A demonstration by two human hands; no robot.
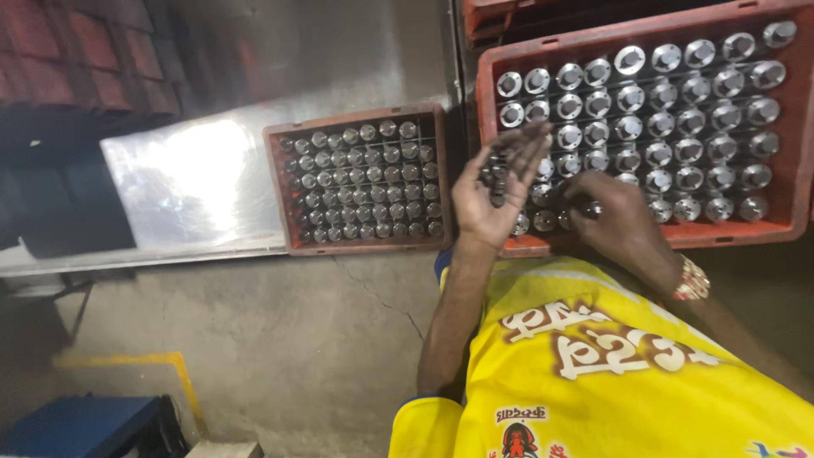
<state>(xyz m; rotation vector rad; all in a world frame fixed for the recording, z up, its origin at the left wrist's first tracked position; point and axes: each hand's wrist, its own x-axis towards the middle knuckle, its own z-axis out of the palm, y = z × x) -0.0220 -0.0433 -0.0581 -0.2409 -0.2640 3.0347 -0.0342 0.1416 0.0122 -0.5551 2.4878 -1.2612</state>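
Orange-red crates [797, 127] hold silver metal parts [661, 106]; the shirt [593, 373] is yellow.

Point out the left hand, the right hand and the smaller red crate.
left hand [496, 191], head view, on the open palm holding small dark parts.
right hand [617, 222], head view, on the back of the hand.
smaller red crate [284, 195], head view, on its left wall.

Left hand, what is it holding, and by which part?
The left hand cradles a few small dark metal parts loose in its open palm, not pinched by the fingers.
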